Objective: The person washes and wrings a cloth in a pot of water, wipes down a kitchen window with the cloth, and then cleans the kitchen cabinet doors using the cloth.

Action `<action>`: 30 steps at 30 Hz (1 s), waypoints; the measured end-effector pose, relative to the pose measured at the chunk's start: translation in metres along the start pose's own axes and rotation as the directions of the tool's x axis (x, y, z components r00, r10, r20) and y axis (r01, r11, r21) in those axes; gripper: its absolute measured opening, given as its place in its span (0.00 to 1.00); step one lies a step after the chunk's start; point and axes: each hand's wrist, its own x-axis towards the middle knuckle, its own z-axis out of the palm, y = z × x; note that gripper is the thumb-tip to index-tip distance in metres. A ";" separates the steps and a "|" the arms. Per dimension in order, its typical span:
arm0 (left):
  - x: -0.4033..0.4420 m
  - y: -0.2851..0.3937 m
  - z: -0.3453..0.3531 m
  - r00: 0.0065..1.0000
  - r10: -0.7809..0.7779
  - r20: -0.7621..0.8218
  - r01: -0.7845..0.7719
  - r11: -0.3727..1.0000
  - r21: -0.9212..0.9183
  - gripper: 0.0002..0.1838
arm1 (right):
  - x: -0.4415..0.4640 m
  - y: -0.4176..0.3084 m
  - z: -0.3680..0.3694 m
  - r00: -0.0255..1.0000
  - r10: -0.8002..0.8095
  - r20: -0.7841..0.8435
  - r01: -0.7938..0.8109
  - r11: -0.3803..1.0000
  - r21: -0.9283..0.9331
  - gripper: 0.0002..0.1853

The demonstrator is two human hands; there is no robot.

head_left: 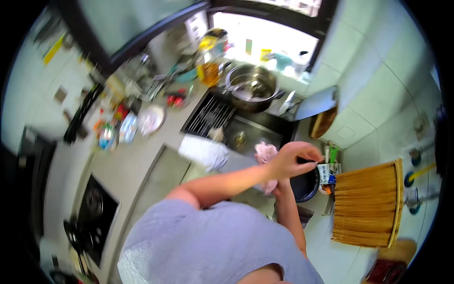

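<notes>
My left hand (297, 158) reaches across in front of me, its fingers and thumb curved together in a ring beside a dark round basin (305, 186). Whatever sits between the fingertips, if anything, is too small to make out. Under the left wrist, my right hand (282, 186) is partly hidden and grips a crumpled pink cloth (266, 152). Part of that cloth hangs below the left forearm. Both hands are at the right front of the sink (257, 127).
A large steel pot (253, 85) stands over the sink's back, beside a black drain rack (210, 116). A whitish cloth (203, 150) drapes over the counter's front edge. Plates, an oil bottle (208, 71) and a stove (97, 213) are leftward; a bamboo mat (366, 203) is rightward.
</notes>
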 end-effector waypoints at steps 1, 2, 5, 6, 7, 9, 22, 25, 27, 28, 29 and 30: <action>-0.001 -0.017 -0.001 0.990 -0.101 0.100 0.129 0.935 -0.331 0.13 | 0.001 0.008 0.003 0.942 0.291 0.165 -0.288 0.957 -0.041 0.30; -0.007 -0.008 -0.004 0.950 -0.236 0.202 0.307 0.815 -0.491 0.16 | 0.005 0.037 -0.031 0.899 0.389 0.201 -0.397 0.918 0.003 0.28; -0.042 -0.026 -0.013 0.914 -0.313 0.257 0.390 0.513 -0.765 0.22 | -0.001 0.029 -0.057 0.974 0.162 0.160 -0.200 0.943 0.264 0.24; -0.055 -0.024 -0.015 0.921 -0.325 0.216 0.358 0.483 -0.799 0.24 | 0.001 0.027 -0.069 0.992 0.071 0.108 -0.108 0.914 0.391 0.24; -0.069 -0.020 -0.021 0.926 -0.333 0.177 0.322 0.454 -0.831 0.27 | 0.002 0.025 -0.080 0.998 -0.021 0.055 -0.010 0.863 0.506 0.24; -0.097 -0.006 -0.038 0.901 -0.353 0.252 0.380 0.360 -0.852 0.29 | -0.019 -0.011 -0.027 0.995 0.078 -0.054 -0.070 0.987 0.143 0.25; -0.335 0.052 -0.131 0.813 -0.368 -0.451 -0.209 0.539 -0.816 0.37 | -0.044 0.172 0.216 0.926 0.161 0.341 0.192 0.577 -0.794 0.29; -0.397 0.075 -0.152 0.806 -0.280 -0.522 -0.340 0.503 -0.795 0.29 | -0.047 0.211 0.282 0.762 0.165 0.626 0.546 0.357 -0.758 0.29; -0.423 0.090 -0.158 0.790 -0.320 -0.523 -0.370 0.431 -0.823 0.22 | -0.041 0.220 0.319 0.780 0.183 0.599 0.373 0.633 -0.679 0.29; -0.430 0.088 -0.157 0.770 -0.310 -0.558 -0.400 0.447 -0.800 0.22 | -0.032 0.224 0.332 0.729 0.219 0.649 0.311 0.738 -0.599 0.30; -0.435 0.085 -0.151 0.824 -0.274 -0.496 -0.363 0.417 -0.833 0.22 | -0.030 0.236 0.349 0.668 0.258 0.698 0.202 0.840 -0.504 0.33; -0.439 0.084 -0.146 0.871 -0.235 -0.432 -0.320 0.395 -0.861 0.22 | -0.032 0.251 0.362 0.627 0.322 0.709 0.008 0.908 -0.419 0.34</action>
